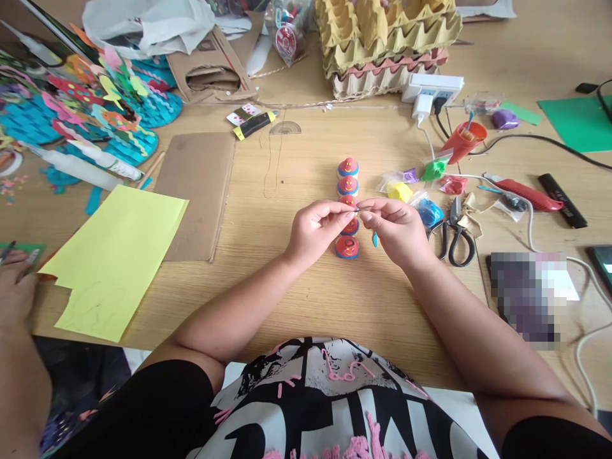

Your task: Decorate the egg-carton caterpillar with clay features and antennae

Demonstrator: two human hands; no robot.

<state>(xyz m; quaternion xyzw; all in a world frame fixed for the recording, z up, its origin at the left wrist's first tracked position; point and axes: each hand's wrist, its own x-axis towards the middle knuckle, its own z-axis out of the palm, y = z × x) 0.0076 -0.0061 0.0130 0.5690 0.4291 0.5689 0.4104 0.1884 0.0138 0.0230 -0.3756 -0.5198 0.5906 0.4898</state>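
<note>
My left hand (313,231) and my right hand (399,231) meet over the middle of the table, thumbs and forefingers pinched. Between their fingertips runs a thin dark strand (357,210), too small to make out its material. Under and around the fingertips stands a row of small red figures with blue rims and yellow smiling faces, partly covered by my hands. The nearest figure (347,247) carries a dark ring on top; the farthest figure (348,167) has a red knob. A small light-blue tip (375,240) shows below my right hand; whether it is held is unclear.
Right of my hands lie black-handled scissors (454,236), bags of coloured clay (400,191), an orange cup (461,143) and a power strip (433,88) with cables. Egg trays (382,51) stand behind. To the left are cardboard (196,191), yellow paper (115,268) and another person's hand (16,280).
</note>
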